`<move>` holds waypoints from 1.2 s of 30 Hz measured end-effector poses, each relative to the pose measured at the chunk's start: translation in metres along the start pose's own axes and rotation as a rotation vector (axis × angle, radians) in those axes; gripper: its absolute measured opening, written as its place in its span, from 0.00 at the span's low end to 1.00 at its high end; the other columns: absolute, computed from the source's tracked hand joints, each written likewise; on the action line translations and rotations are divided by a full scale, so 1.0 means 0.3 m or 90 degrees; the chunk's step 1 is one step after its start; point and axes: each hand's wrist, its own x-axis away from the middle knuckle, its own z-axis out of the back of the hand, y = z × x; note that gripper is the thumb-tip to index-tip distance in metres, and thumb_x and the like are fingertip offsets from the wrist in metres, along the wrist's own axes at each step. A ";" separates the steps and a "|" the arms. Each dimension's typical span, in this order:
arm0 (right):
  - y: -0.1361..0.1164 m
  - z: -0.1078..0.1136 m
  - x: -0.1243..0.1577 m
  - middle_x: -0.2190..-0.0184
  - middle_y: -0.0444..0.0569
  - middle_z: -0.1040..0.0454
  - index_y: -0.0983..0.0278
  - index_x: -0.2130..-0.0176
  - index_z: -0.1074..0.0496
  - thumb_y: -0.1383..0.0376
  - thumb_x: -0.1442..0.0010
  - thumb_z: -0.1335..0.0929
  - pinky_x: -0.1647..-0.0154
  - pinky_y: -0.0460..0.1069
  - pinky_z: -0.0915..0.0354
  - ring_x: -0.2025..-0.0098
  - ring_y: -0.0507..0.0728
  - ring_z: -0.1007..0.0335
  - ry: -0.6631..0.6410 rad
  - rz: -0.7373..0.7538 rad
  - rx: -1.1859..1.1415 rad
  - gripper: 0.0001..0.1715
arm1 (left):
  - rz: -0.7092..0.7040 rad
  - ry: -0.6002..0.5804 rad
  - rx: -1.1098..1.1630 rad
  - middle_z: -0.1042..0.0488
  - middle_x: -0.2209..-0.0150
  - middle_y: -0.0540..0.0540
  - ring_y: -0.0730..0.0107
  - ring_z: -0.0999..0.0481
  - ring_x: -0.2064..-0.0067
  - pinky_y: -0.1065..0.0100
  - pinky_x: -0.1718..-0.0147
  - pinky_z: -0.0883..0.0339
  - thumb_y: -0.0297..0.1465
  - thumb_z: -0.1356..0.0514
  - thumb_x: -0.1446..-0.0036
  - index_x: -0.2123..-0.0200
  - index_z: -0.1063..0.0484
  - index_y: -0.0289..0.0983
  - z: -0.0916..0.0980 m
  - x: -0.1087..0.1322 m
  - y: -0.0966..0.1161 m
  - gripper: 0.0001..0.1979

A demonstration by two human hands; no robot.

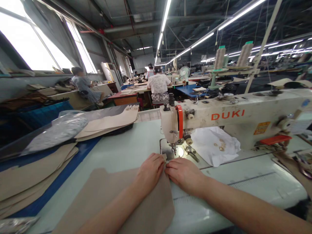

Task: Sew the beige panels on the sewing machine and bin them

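A large beige fabric piece [97, 195] lies flat on the pale green table in front of me. Its narrow far corner is pinched between the fingers of my left hand [152, 169], just short of the needle. My right hand [185, 174] closes on the same edge from the right, fingertips bent close to the left hand's. The sewing machine [202, 113], marked DUKI, stands right behind both hands, its presser foot [174, 148] above the metal plate. What the fingertips hold exactly is partly hidden.
Crumpled white paper [214, 146] with small metal pieces [221, 145] lies under the machine arm. Stacked beige pieces [109, 122] and a clear plastic bag [58, 130] are at the left. Thread cones [245, 54] stand behind the machine. Other people sit farther back.
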 end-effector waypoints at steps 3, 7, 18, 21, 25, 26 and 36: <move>-0.002 0.003 -0.005 0.63 0.50 0.25 0.66 0.62 0.28 0.66 0.37 0.36 0.52 0.51 0.38 0.58 0.57 0.31 0.007 -0.028 -0.012 0.08 | 0.018 -0.012 0.003 0.27 0.68 0.46 0.65 0.29 0.64 0.64 0.62 0.32 0.25 0.48 0.41 0.71 0.33 0.37 -0.006 -0.002 -0.006 0.08; -0.004 0.010 -0.012 0.63 0.51 0.25 0.67 0.62 0.28 0.66 0.37 0.37 0.52 0.52 0.37 0.58 0.58 0.31 0.010 -0.042 -0.022 0.09 | 0.030 0.005 0.026 0.27 0.69 0.47 0.66 0.29 0.65 0.65 0.63 0.32 0.24 0.47 0.43 0.73 0.33 0.38 -0.006 -0.005 -0.009 0.07; -0.007 0.025 -0.018 0.64 0.52 0.25 0.68 0.63 0.27 0.67 0.38 0.36 0.53 0.52 0.37 0.59 0.58 0.31 -0.005 -0.040 -0.030 0.09 | 0.069 0.041 0.071 0.27 0.70 0.50 0.69 0.28 0.66 0.68 0.65 0.33 0.22 0.46 0.46 0.72 0.32 0.38 0.005 -0.005 -0.005 0.07; -0.007 0.029 -0.019 0.64 0.52 0.25 0.68 0.63 0.27 0.67 0.38 0.36 0.54 0.52 0.37 0.59 0.58 0.31 -0.005 -0.040 -0.026 0.09 | 0.058 0.045 0.078 0.26 0.70 0.51 0.69 0.28 0.66 0.69 0.65 0.33 0.22 0.45 0.46 0.72 0.32 0.38 0.003 -0.007 -0.008 0.07; -0.006 0.029 -0.020 0.65 0.52 0.25 0.67 0.63 0.27 0.67 0.38 0.36 0.54 0.51 0.37 0.60 0.57 0.31 -0.008 -0.038 -0.023 0.09 | 0.040 0.049 0.069 0.26 0.70 0.50 0.70 0.28 0.66 0.69 0.65 0.33 0.21 0.45 0.47 0.72 0.32 0.38 0.006 -0.009 -0.007 0.07; -0.006 0.027 -0.020 0.65 0.52 0.25 0.67 0.63 0.27 0.67 0.38 0.36 0.54 0.51 0.37 0.60 0.57 0.31 -0.008 -0.038 -0.023 0.09 | 0.038 0.049 0.068 0.26 0.70 0.50 0.69 0.28 0.66 0.69 0.65 0.33 0.22 0.45 0.46 0.72 0.32 0.38 0.006 -0.009 -0.006 0.07; 0.001 0.011 -0.020 0.65 0.52 0.25 0.68 0.64 0.27 0.67 0.38 0.37 0.54 0.51 0.37 0.59 0.57 0.31 0.000 -0.026 -0.030 0.10 | 0.008 0.025 0.055 0.26 0.69 0.49 0.68 0.29 0.65 0.67 0.64 0.32 0.24 0.47 0.43 0.72 0.33 0.38 -0.001 -0.007 -0.010 0.07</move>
